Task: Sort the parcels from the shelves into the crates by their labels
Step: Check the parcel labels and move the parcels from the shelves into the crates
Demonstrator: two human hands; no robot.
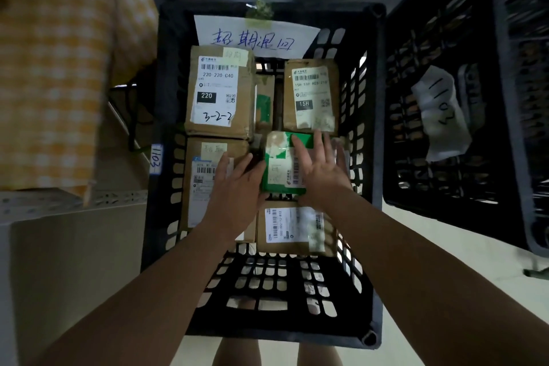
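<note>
Green parcel (277,157) is in the black slotted crate (165,83), near centre, slightly toward 2 o'clock, wedged among the cardboard boxes.

Right hand (322,175) is laid flat on top of it, fingers spread and straight, nothing gripped. Left hand (234,187) is set at its 9 o'clock edge, fingers extended over the brown box (202,175) alongside, thumb toward the parcel's side; no closed grip is seen.

Handling, judged: small, flat, rectangular, glossy green wrap patched with tape and a barcode label. Likely light, fairly stiff, slick on top, so a flat palm could slide. It would best be pinched at the 9 and 3 o'clock side edges, or steered by its corners; crushing risk looks low.

Neighbours: matte corrugated "220" box (219,92) at 11 o'clock, "15H" box (310,95) at 1 o'clock, labelled box (291,229) at 5 o'clock with worn edges. Handwritten paper sign (255,36) is taped at 12 o'clock. Crate floor at 6 o'clock is open mesh. Second crate (445,98) stands at 3 o'clock.
</note>
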